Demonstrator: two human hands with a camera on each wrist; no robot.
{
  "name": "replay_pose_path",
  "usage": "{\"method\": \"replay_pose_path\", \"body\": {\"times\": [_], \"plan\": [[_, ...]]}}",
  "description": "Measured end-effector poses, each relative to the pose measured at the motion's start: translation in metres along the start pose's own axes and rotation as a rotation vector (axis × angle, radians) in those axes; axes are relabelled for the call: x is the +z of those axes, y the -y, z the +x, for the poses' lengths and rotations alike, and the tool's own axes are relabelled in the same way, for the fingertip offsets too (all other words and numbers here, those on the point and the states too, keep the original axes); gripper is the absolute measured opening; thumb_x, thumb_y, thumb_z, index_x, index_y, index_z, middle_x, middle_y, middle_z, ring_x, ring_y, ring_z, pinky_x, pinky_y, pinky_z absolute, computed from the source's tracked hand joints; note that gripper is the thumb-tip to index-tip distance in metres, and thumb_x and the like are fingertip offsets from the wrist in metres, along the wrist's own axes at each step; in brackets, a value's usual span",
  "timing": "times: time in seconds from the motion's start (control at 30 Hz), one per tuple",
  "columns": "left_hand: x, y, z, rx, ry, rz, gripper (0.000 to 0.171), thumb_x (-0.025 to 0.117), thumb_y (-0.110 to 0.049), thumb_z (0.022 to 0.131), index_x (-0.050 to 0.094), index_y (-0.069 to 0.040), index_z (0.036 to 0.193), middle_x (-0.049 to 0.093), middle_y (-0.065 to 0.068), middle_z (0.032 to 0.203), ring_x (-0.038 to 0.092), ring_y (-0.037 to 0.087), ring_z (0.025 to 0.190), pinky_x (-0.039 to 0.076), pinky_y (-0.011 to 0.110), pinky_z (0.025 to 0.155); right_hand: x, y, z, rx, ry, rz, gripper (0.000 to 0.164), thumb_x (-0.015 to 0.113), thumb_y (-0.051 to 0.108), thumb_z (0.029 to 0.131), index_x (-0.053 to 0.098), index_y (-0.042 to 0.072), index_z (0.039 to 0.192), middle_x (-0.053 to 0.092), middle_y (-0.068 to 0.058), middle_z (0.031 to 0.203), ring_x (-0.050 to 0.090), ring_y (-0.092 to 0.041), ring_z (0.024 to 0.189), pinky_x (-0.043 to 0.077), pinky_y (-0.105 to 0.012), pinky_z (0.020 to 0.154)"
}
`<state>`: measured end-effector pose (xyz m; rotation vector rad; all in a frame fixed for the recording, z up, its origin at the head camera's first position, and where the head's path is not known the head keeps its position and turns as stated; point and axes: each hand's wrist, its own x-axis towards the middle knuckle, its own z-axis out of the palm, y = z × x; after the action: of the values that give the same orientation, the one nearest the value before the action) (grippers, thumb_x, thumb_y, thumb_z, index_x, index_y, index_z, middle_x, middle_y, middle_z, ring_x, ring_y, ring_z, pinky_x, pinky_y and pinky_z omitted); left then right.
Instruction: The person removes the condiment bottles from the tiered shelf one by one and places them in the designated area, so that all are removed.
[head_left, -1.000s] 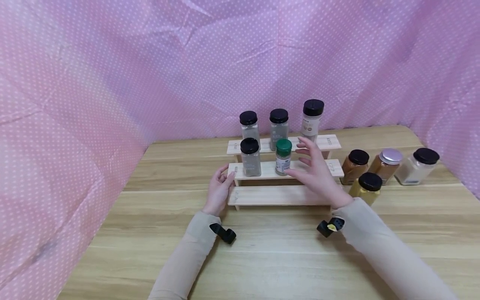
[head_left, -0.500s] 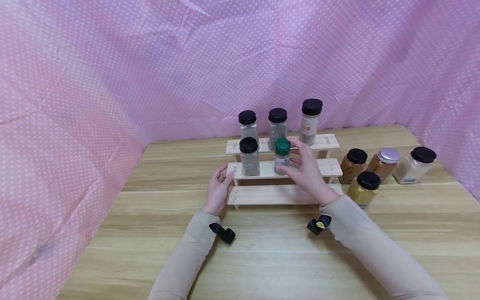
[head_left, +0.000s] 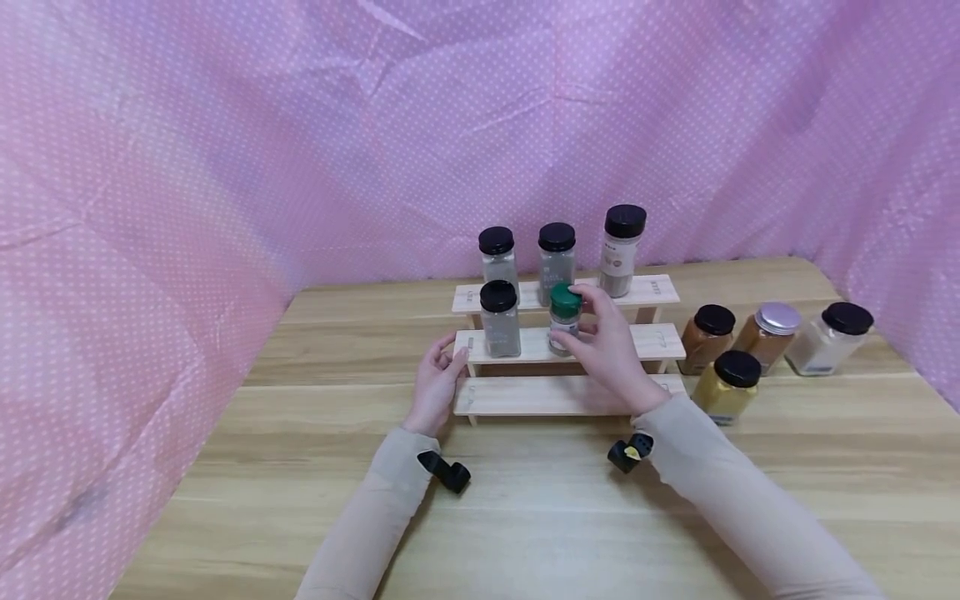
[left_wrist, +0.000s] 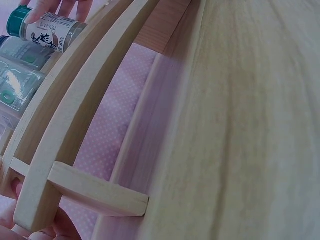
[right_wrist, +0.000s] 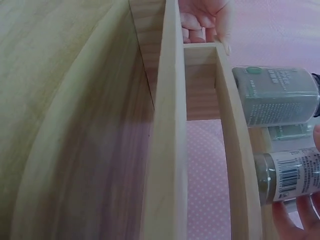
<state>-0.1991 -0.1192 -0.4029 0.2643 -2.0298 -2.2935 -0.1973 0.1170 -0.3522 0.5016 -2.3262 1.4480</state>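
- Since the first frame, the right hand [head_left: 609,350] has moved left and closed on the green-capped jar [head_left: 563,322]; a gap showed between its upper fingers and the jar then. The left hand [head_left: 435,387] has stayed at the left end of the rack [head_left: 540,396].
- What matters most in space: the jar lies between the right thumb and fingers, its long axis upright. The thumb presses low on the near side, while a forefinger reaches over the right of the cap [head_left: 562,302]. The right hand is the nearer; a black-capped bottle [head_left: 501,333] stands between jar and left hand.
- Right fingers: clamped on the jar. Left fingers: curled round the rack's end (partly hidden behind the wood).
- Where it is: on the middle shelf [head_left: 535,346], right of the bottle; I cannot tell whether its base bears fully on the wood.
- How it looks: small, clear-walled, with a white printed label [left_wrist: 50,31] and a barcode [right_wrist: 288,176]. Its contents are hard to make out.
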Motion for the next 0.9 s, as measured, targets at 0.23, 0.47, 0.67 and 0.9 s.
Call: {"method": "replay_pose_path", "body": {"times": [0.23,0.47,0.67,0.9], "plan": [[-0.0010,0.0018,-0.0002,-0.007,-0.001,-0.003,0.042,0.059,-0.007,0.092,0.049,-0.006,0.133,0.055,-0.005,0.076,0.049,0.006,0.067,0.042,0.017,0.060,0.0047,-0.0013,-0.0006,-0.033,-0.022,-0.048,0.060,0.073,0.001,0.080,0.038,0.003,0.129,0.048,-0.020,0.124,0.056,-0.033,0.107,0.054,-0.046,0.083],[-0.0003,0.0007,-0.0001,-0.006,0.005,-0.010,0.042,0.058,-0.006,0.093,0.048,-0.005,0.133,0.056,-0.005,0.078,0.050,0.005,0.067,0.043,0.016,0.060,0.0042,-0.0018,-0.0007,-0.049,-0.019,-0.050,0.059,0.073,0.000,0.080,0.038,0.002,0.128,0.048,-0.021,0.123,0.055,-0.033,0.107,0.054,-0.046,0.082],[-0.0002,0.0006,0.0001,-0.006,-0.002,-0.003,0.041,0.058,-0.006,0.093,0.049,-0.005,0.133,0.055,-0.006,0.076,0.049,0.005,0.065,0.042,0.016,0.058,0.0050,-0.0020,0.0000,-0.077,-0.019,-0.063,0.059,0.073,0.000,0.080,0.040,0.001,0.128,0.049,-0.020,0.122,0.056,-0.032,0.105,0.054,-0.045,0.081],[0.0007,-0.0002,0.0001,0.008,-0.005,0.003,0.040,0.058,-0.006,0.093,0.049,-0.004,0.132,0.054,-0.006,0.073,0.048,0.004,0.063,0.040,0.015,0.057,0.0019,-0.0005,0.0000,-0.080,-0.022,-0.011,0.058,0.074,-0.003,0.078,0.044,0.001,0.127,0.052,-0.019,0.123,0.057,-0.031,0.106,0.055,-0.042,0.081]]}}
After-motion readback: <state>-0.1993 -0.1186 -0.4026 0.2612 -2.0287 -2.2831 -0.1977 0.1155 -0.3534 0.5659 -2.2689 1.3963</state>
